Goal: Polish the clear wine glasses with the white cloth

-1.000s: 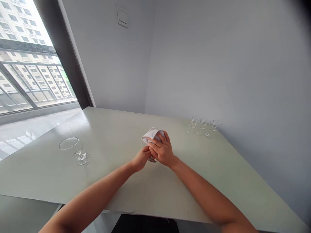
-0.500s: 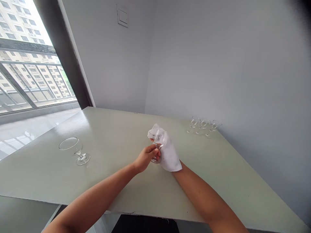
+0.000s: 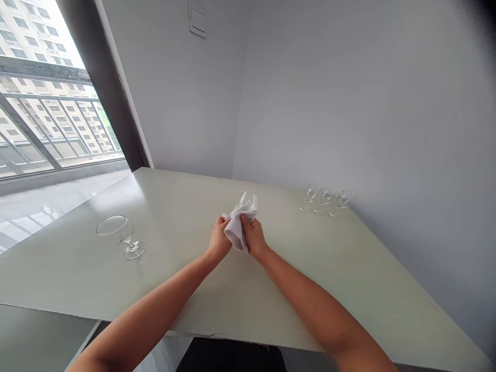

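A clear stemmed glass [image 3: 249, 200] is held bowl up between my hands, above the table. A white cloth [image 3: 236, 231] is wrapped around its lower part and hides the stem and foot. My left hand [image 3: 220, 239] is closed on the cloth's left side; whether its fingers also touch the glass is hidden. With the thumb pressed on the cloth, my right hand [image 3: 254, 237] grips the glass through the fabric just below the bowl. To the left, a larger stemmed glass [image 3: 134, 249] stands on the table by itself.
Three small stemmed glasses [image 3: 326, 199] stand in a row at the table's right back edge, near the wall. The pale glossy table [image 3: 186, 201] meets grey walls behind. A window with a railing [image 3: 58, 119] is at the far left.
The cloth has come off my right hand and is now bunched around the glass's lower part. My left hand has shifted left, from the stem to the cloth's side. My right hand now grips from outside.
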